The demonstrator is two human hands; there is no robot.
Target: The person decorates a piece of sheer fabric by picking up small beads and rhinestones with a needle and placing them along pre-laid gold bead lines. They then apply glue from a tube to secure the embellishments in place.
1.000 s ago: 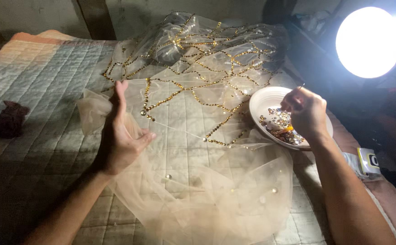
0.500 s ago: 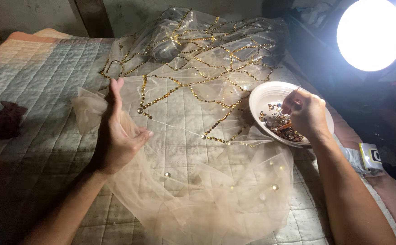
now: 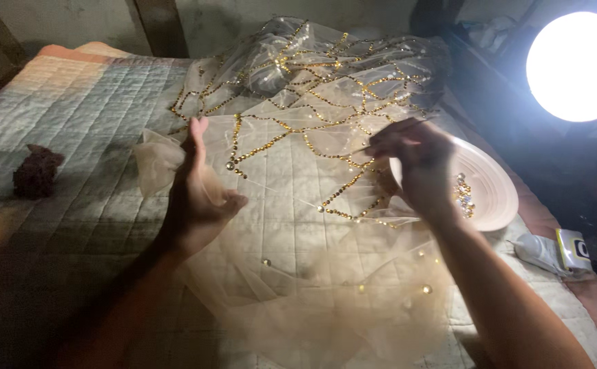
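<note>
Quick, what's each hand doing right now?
Left hand: open, edge-on, touching the beige tulle.
Right hand: closed, pinching a thin stick tool beside the white bowl.

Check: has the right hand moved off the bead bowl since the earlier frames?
Yes. The right hand, holding a thin stick, has shifted left from above the white bowl onto the beaded tulle.

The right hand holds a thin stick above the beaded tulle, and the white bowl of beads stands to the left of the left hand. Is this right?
Not quite. In the head view the white bowl stands beside the right hand, far from the left hand. The thin stick is indeed above the beaded tulle.
</note>
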